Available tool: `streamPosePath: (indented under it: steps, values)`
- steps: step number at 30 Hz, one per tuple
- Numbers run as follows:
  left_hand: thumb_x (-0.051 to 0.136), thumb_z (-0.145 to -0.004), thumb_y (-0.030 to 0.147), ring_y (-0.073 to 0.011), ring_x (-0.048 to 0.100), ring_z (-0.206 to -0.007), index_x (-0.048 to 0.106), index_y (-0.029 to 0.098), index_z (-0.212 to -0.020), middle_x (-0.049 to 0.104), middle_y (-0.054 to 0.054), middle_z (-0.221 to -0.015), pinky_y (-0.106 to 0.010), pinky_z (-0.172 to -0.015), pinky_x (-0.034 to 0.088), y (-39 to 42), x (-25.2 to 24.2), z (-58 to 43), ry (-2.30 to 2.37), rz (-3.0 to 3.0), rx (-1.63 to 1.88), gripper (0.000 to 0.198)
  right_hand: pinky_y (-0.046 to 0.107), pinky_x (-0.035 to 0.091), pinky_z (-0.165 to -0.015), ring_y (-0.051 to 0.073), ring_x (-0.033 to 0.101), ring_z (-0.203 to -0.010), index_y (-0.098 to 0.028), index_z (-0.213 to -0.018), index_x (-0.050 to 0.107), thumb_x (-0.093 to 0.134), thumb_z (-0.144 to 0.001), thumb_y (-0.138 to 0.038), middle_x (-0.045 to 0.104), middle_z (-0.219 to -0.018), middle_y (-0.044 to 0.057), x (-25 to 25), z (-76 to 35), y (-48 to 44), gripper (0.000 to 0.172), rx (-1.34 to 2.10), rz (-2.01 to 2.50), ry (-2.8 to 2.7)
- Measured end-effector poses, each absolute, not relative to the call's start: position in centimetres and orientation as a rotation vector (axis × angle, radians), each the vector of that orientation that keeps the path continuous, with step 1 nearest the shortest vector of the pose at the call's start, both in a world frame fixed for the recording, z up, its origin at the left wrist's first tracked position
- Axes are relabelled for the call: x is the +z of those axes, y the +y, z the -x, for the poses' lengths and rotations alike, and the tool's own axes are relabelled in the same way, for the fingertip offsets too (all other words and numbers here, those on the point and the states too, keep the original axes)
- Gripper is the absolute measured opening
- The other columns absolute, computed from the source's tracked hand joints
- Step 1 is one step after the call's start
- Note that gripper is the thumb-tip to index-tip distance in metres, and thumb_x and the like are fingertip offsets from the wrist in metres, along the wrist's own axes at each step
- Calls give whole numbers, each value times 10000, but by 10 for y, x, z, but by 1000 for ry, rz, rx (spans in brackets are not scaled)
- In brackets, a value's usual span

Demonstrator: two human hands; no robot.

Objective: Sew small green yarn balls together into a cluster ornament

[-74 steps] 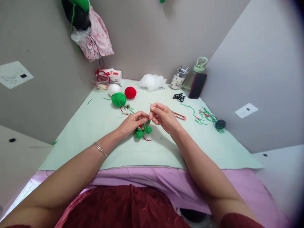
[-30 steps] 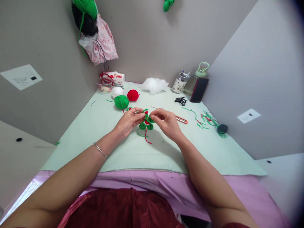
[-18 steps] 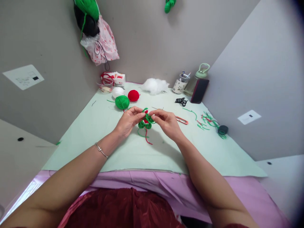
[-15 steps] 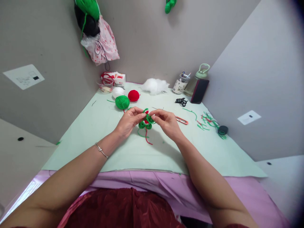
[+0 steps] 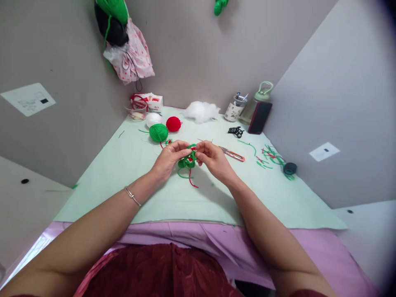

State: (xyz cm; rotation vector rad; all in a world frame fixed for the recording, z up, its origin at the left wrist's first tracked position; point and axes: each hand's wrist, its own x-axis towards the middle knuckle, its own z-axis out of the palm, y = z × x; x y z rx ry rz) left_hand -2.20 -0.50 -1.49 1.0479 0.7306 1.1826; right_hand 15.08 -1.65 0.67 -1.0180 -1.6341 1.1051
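A small crocheted piece point(image 5: 187, 161) in green, red and white is held above the middle of the table, between my two hands. My left hand point(image 5: 172, 158) pinches its left side with thumb and forefinger. Closed on its right side are the fingers of my right hand point(image 5: 212, 160). Red and green yarn tails point(image 5: 191, 178) hang from its underside. My fingertips cover part of the piece, so its full shape is hidden. Just right of my right hand lies an orange-handled cutter point(image 5: 234, 155).
Green point(image 5: 159, 133), red point(image 5: 173, 123) and white yarn balls point(image 5: 154, 120) sit behind my left hand. White stuffing point(image 5: 201, 111) lies at the back. On the right are a black claw clip point(image 5: 236, 132), a phone point(image 5: 260, 118), a bottle point(image 5: 262, 95), yarn scraps point(image 5: 268, 156) and a black roll point(image 5: 290, 168).
My right fingers have shifted slightly on the crocheted piece, and its upper part is now tilted and more covered. More of the cutter shows. Both hands keep hold.
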Motion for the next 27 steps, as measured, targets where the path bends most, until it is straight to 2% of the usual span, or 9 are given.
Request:
streamPosePath:
  steps: [5, 9, 12, 16, 20, 24, 27]
  values:
    - [847, -694, 325, -128, 628, -771, 707, 158, -883, 706, -8, -827, -266, -763, 467, -4, -16, 22, 734, -1084, 1119, 288, 315, 544, -634, 155, 635, -660, -193, -973, 573, 664, -828, -328, 636, -712, -12, 11, -153, -17, 218, 1282, 980, -1516]
    - [832, -709, 358, -145, 641, -800, 722, 149, -927, 727, -40, -890, -285, -786, 468, -4, -15, 22, 740, -1028, 1042, 321, 255, 434, -531, 97, 530, -541, -166, -891, 654, 650, -858, -423, 639, -719, 3, 15, -160, -13, 259, 1113, 1084, -1553]
    - [825, -715, 359, -134, 622, -760, 727, 137, -914, 717, -43, -869, -278, -758, 457, -6, -15, 22, 731, -1057, 970, 313, 245, 348, -515, 80, 431, -538, -161, -845, 708, 686, -831, -429, 586, -657, -17, 17, -163, -12, 269, 1072, 1116, -1593]
    - [801, -744, 354, -123, 596, -715, 710, 136, -942, 697, -43, -860, -262, -689, 444, -9, -15, 23, 697, -1098, 837, 309, 248, 327, -527, 82, 424, -550, -161, -793, 702, 750, -763, -412, 569, -642, -25, 17, -162, -13, 258, 1199, 1104, -1588]
    - [765, -784, 399, -88, 517, -598, 662, 146, -873, 611, 4, -712, -233, -581, 399, -9, -16, 22, 700, -1112, 805, 287, 251, 363, -550, 92, 456, -551, -163, -742, 664, 759, -752, -420, 547, -602, -32, 14, -163, -10, 274, 1246, 1069, -1591]
    - [772, -772, 418, -81, 456, -543, 620, 148, -805, 500, 39, -582, -219, -545, 367, -10, -13, 20, 691, -1111, 775, 311, 240, 346, -531, 85, 428, -535, -170, -694, 647, 757, -745, -378, 540, -573, -34, 10, -165, -5, 241, 1125, 1059, -1429]
    - [783, -756, 422, -78, 445, -541, 595, 155, -778, 480, 45, -571, -210, -542, 356, -11, -10, 19, 705, -1089, 801, 328, 217, 340, -509, 74, 456, -560, -171, -710, 640, 769, -740, -366, 609, -678, -12, 9, -164, -5, 236, 1188, 1013, -1290]
